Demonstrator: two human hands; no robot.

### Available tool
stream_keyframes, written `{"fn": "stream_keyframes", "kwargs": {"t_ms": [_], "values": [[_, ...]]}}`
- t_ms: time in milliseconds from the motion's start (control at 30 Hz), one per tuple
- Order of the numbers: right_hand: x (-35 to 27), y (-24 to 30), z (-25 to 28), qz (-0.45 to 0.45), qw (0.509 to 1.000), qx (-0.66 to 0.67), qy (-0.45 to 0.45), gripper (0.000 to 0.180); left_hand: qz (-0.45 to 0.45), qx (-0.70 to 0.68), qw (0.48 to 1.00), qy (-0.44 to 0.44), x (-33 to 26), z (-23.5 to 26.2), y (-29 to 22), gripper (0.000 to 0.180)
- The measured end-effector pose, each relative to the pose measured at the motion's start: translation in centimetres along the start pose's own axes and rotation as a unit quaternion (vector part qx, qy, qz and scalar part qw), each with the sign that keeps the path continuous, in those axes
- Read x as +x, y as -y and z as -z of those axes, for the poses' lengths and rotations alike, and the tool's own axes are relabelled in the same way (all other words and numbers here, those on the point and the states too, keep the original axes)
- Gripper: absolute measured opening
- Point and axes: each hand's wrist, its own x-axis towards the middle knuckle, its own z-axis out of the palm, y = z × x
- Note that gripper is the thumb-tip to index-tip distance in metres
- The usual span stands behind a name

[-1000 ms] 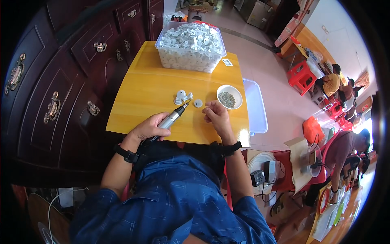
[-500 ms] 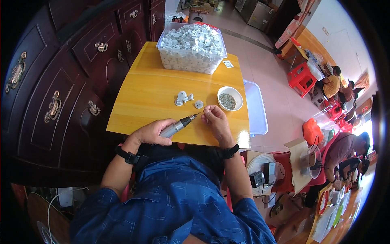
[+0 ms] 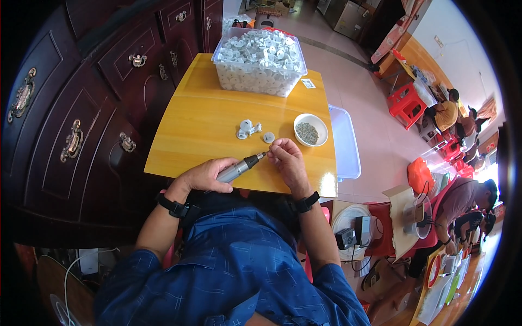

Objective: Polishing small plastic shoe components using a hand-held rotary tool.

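My left hand (image 3: 211,175) is wrapped round a grey electric screwdriver (image 3: 232,172) with a black nose. Its bit points to the upper right, toward my right fingers. Thumb and fingertips of my right hand (image 3: 288,162) are pinched together right at the bit's tip; what they hold is too small to make out. Just beyond them lies a round white plastic part (image 3: 268,137). A small cluster of similar white parts (image 3: 248,129) sits to its left. To the right stands a white bowl (image 3: 324,130) holding many small metal screws (image 3: 307,135).
A clear bin (image 3: 254,81) heaped with white plastic parts stands at the far end of the yellow table (image 3: 190,119). A pale blue plastic lid (image 3: 347,146) is beyond the right edge. Dark drawers (image 3: 98,108) line the left. Other people (image 3: 462,204) sit at tables to the right.
The view has shifted slightly. Both hands stay in nearly the same place, with the screwdriver bit and the right fingertips still close together.
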Motion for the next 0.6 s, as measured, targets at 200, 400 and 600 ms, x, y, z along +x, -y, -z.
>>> {"fn": "stream_keyframes", "kwargs": {"t_ms": [200,400,600], "values": [[-0.05,-0.21,0.12,0.006,1.0,0.007,0.011,0.006,0.008,-0.015,1.0,0.002,0.02,0.04,0.15,0.069],[0.1,-0.49,0.24,0.022,0.999,0.007,0.028,0.008,0.012,-0.029,0.999,0.001,0.03,0.07,0.25,0.069],[0.02,-0.51,-0.09,0.008,1.0,0.018,0.01,0.008,0.013,-0.067,0.998,0.008,0.0,0.02,0.26,0.068]]}}
